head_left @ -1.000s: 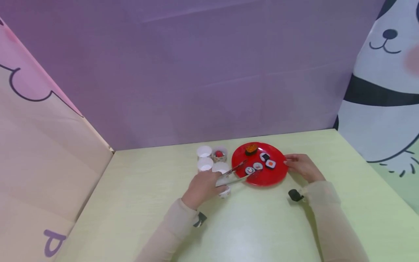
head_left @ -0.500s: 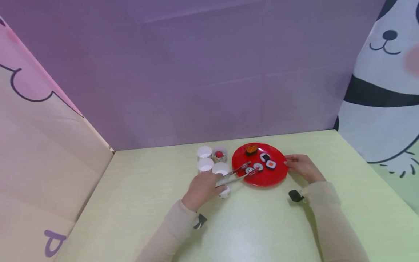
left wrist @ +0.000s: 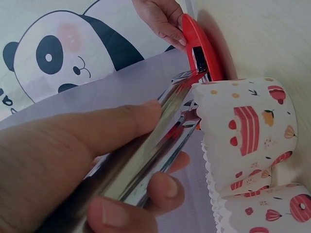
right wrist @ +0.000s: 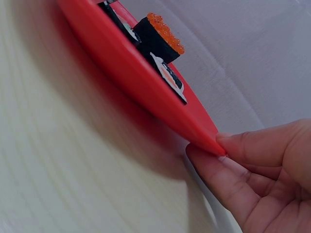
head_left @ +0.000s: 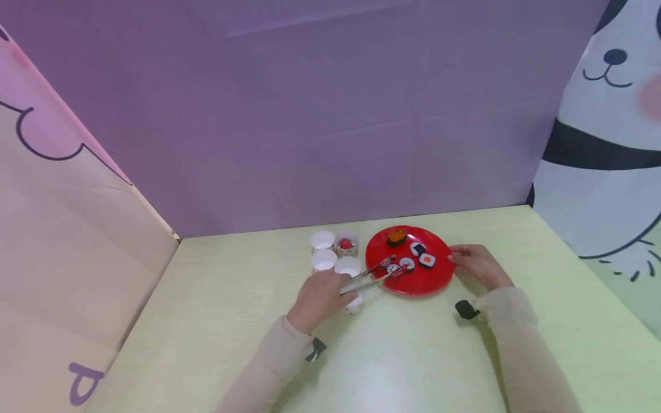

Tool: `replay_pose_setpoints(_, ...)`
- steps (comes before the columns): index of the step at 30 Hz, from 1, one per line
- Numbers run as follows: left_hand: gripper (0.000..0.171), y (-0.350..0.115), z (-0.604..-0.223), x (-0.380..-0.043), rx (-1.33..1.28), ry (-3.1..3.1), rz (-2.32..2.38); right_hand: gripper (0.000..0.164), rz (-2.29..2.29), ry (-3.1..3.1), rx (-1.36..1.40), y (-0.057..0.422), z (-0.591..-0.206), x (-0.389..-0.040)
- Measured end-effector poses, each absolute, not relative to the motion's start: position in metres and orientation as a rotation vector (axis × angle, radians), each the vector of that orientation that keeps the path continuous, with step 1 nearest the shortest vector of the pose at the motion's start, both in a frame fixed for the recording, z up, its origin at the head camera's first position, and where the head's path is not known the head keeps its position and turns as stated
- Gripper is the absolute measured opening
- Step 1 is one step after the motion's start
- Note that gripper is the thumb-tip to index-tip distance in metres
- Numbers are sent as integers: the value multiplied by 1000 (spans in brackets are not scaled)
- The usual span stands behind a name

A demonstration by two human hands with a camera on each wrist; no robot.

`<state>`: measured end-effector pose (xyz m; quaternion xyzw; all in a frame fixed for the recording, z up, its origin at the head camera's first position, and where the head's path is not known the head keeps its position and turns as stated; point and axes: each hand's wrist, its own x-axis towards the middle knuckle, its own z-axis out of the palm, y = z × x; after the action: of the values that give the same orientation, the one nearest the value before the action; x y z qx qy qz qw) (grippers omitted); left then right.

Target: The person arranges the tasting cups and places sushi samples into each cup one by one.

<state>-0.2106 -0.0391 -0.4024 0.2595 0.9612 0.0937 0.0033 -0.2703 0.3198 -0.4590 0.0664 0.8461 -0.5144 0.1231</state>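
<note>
My left hand [head_left: 321,298] holds a pair of metal tongs [head_left: 361,282], thumb on one side and fingers curled on the other. The tong tips reach over the near left of a red plate [head_left: 418,285], one on either side of a small round sushi roll [head_left: 392,268]; whether they touch it cannot be told. Another round roll [head_left: 407,263] lies just right of the tips. Farther back are a sushi piece with an orange centre [head_left: 427,260], a black-and-white piece [head_left: 416,248] and a roe-topped sushi [head_left: 397,237]. My right hand [head_left: 477,265] pinches the plate's right rim.
Several white paper cups [head_left: 323,259] with printed sides [left wrist: 262,126] stand left of the plate, some partly behind my left hand. One cup [head_left: 347,250] at the back holds a red item [head_left: 346,244]. A purple cloth [head_left: 310,115] hangs behind the table.
The tong tips have come closer together around the small roll. Both hands and the plate stay nearly where they were.
</note>
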Motion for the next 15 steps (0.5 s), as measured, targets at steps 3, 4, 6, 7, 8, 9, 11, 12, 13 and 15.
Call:
replay_pose_setpoints(3,26,-39,-402,-210,814,3017,299,49,-1503,2472,185,321,-460,-270)
replay_pose_setpoints(4,26,-39,-401,-210,817,3018,299,49,-1507,2471,183,321,-460,-270)
replay_pose_setpoints(6,27,-38,-401,-210,823,3022,297,48,-1517,2468,185,320,-460,-270)
replay_pose_setpoints(7,27,-39,-401,-210,827,3025,295,48,-1518,2466,184,320,-460,-270)
replay_pose_setpoints(8,27,-39,-401,-211,831,3029,293,48,-1521,2463,184,320,-460,-270)
replay_pose_setpoints(9,28,-39,-402,-211,833,3031,290,48,-1523,2460,183,320,-459,-270)
replay_pose_setpoints(11,29,-39,-402,-211,835,3033,289,49,-1530,2459,174,320,-459,-269)
replay_pose_setpoints(12,29,-39,-402,-212,833,3034,290,49,-1533,2458,169,321,-459,-269)
replay_pose_setpoints(13,29,-40,-402,-212,828,3035,288,49,-1535,2461,165,321,-460,-269)
replay_pose_setpoints(15,29,-40,-402,-212,813,3035,288,48,-1540,2464,158,321,-461,-269)
